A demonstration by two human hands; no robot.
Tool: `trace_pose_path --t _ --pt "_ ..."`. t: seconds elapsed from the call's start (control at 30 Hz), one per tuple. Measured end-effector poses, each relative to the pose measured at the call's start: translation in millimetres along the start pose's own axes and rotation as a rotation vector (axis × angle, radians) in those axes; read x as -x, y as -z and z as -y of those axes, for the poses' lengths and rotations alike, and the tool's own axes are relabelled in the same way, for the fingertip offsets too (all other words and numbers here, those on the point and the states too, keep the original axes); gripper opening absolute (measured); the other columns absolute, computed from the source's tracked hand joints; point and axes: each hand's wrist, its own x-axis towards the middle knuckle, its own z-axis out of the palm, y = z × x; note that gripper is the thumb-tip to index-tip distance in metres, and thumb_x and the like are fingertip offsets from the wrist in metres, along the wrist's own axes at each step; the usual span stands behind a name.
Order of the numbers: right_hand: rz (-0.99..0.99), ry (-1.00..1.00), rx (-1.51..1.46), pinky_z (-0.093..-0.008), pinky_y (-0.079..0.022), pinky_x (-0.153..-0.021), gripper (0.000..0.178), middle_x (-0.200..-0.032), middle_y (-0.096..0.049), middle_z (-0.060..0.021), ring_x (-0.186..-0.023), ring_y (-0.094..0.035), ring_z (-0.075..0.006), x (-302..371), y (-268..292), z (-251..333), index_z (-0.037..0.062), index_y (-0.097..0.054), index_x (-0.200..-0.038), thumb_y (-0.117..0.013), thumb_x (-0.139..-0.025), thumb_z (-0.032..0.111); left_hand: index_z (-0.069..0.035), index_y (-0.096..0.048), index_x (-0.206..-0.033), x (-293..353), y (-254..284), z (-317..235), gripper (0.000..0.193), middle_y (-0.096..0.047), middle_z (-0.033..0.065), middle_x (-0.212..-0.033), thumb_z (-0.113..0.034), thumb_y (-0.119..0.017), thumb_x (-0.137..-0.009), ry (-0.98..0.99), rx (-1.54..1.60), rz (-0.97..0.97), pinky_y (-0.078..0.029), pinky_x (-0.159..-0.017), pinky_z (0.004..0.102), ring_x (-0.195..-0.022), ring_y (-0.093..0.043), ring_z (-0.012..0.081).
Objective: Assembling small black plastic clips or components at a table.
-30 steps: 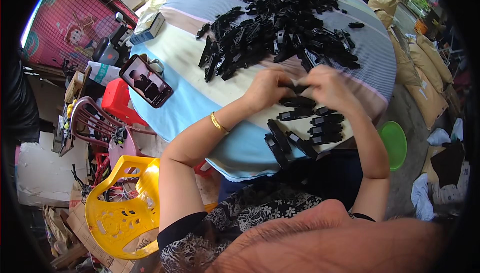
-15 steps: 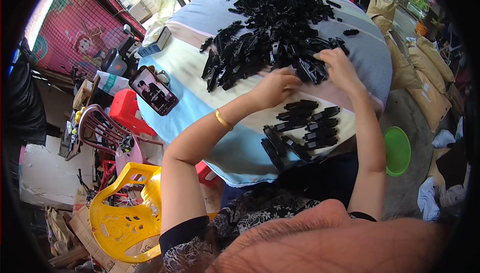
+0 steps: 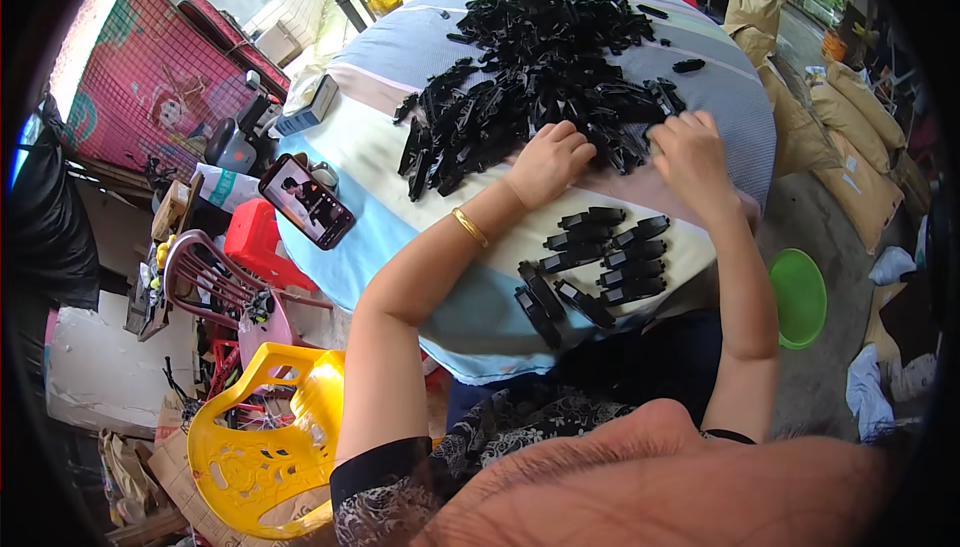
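Observation:
A large heap of black plastic parts (image 3: 540, 57) covers the far middle of the cloth-covered round table (image 3: 375, 137). My left hand (image 3: 550, 160) is at the heap's near edge, its fingers curled down among the parts; what they grip is hidden. To its right, my right hand (image 3: 692, 159) has its fingers bent and drawn together beside the heap's near right edge, and I cannot make out anything in them. Closer to me, several longer black plastic pieces (image 3: 632, 274) lie in small groups, side by side, apart from both hands.
A phone (image 3: 307, 201) with a lit screen and a tissue box (image 3: 308, 107) are on the table's left side. A yellow plastic chair (image 3: 265, 447) and a red stool (image 3: 262, 245) stand left. On the right are a green basin (image 3: 798, 299) and brown sacks (image 3: 855, 182).
My left hand has curled its fingers down onto the heap's near edge. The right hand has come slightly nearer to me, its fingers drawn in. The grouped pieces keep their arrangement.

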Motion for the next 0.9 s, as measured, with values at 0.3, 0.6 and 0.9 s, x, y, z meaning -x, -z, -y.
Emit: trace_pose_path --t 0.3,0.6,0.9 --pt "0.581 -0.259 -0.575 -0.0362 -0.046 -0.064 0.023 -0.079 -0.057 -0.0138 -0.072 -0.058 -0.0308 13.0 28.0 10.8 -0.0015 -0.058 -0.087 -0.057 -0.065 -0.004 -0.008 -0.058 -0.101 -8.9 -3.4 1.3 0.029 -0.057 0.0027 -0.098 -0.012 -0.054 -0.073 0.009 -0.040 -0.108 -0.039 -0.083 0.0320 -0.097 -0.050 0.0216" --pt "0.318 -0.183 -0.404 -0.0352 -0.045 -0.062 0.024 -0.077 -0.056 -0.0138 -0.067 -0.056 -0.0281 28.2 13.5 -5.7 0.0003 -0.062 -0.090 -0.054 -0.068 -0.002 -0.010 -0.061 -0.085 -14.5 12.5 -39.9 0.012 -0.059 0.0039 -0.084 -0.013 -0.062 -0.073 0.059 0.008 0.076 -0.041 -0.076 0.0339 -0.089 -0.052 0.0232" --pt "0.216 -0.066 -0.491 -0.0389 -0.047 -0.072 0.021 -0.082 -0.059 -0.0110 -0.084 -0.058 -0.0296 24.0 -7.8 17.0 0.0008 -0.064 -0.088 -0.058 -0.069 -0.001 -0.001 -0.066 -0.088 8.4 15.9 -19.8 0.031 -0.061 0.0139 -0.083 -0.018 -0.077 -0.064 0.439 0.699 0.077 -0.050 -0.069 0.0335 -0.074 -0.061 0.0257"
